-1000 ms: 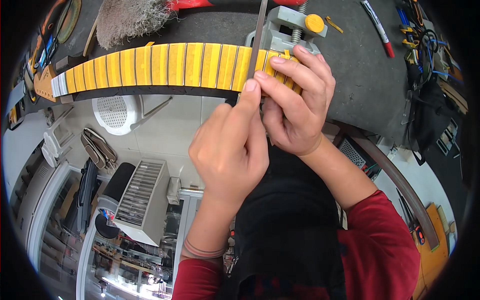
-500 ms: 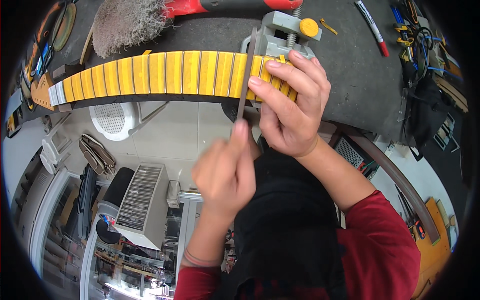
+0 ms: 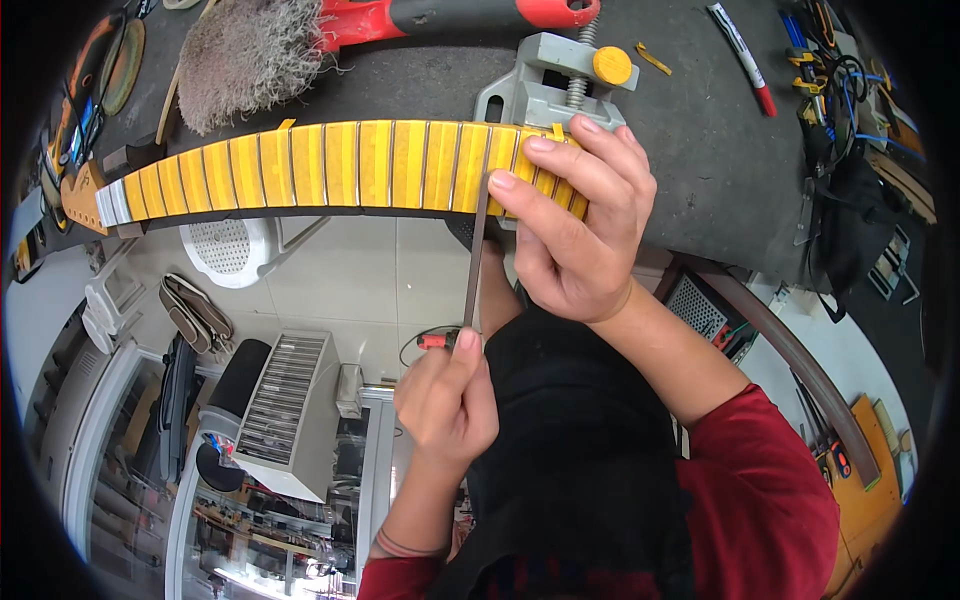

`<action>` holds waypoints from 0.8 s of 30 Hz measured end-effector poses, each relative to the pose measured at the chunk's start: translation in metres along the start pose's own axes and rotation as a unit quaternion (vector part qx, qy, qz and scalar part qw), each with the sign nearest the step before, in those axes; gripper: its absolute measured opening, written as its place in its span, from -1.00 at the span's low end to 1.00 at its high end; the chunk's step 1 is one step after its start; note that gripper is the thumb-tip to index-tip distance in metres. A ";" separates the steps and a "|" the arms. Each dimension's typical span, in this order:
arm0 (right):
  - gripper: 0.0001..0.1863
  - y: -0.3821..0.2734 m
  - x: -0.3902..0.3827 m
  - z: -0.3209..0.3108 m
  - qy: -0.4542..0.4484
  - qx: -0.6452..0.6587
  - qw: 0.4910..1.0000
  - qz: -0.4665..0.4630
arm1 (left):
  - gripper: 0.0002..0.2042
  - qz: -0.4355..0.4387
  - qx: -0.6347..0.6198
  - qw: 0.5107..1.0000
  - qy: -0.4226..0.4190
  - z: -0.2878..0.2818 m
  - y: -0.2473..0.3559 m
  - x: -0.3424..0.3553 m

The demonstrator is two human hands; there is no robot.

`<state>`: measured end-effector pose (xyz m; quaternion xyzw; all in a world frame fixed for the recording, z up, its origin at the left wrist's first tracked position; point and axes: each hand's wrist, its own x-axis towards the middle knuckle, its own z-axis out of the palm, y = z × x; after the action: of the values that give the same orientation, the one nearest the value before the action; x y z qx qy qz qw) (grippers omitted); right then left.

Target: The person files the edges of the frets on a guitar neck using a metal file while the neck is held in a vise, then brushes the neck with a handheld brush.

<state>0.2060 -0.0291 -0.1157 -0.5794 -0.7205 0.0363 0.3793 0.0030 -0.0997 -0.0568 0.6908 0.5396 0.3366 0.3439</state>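
A guitar neck lies across the bench, its fretboard covered in yellow tape between the metal frets. Pale tape wraps it near the wooden headstock at the left. My left hand is closed around the lower end of a thin, narrow file, whose far tip reaches the near edge of the fretboard. My right hand grips the neck's right end, fingers on top, with the index fingertip beside the file's tip. The thumb's contact underneath is hidden.
A grey vise with a yellow knob stands behind the neck's right end. A frayed brush with a red and black handle lies behind the neck. A capped marker and tools are at the right.
My left hand has drawn the file back toward me, so it no longer lies across the fretboard. My right hand keeps its place on the neck. The whole bench sits slightly lower in view.
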 end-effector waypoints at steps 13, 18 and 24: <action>-0.37 -0.001 0.000 -0.001 -0.009 0.010 1.000 -0.009 | -0.68 -0.031 -0.006 0.999 -0.032 -0.012 0.001 -0.007; -0.43 -0.007 0.005 -0.002 -0.018 0.009 1.000 0.009 | -0.58 0.016 -0.054 0.998 0.037 0.023 -0.002 0.077; -0.38 0.000 -0.001 -0.003 -0.010 0.007 1.000 0.001 | -0.68 -0.029 -0.022 0.999 -0.036 -0.009 0.001 -0.002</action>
<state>0.2078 -0.0305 -0.1142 -0.5768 -0.7236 0.0477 0.3760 -0.0043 -0.1006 -0.0514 0.6785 0.5394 0.3132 0.3880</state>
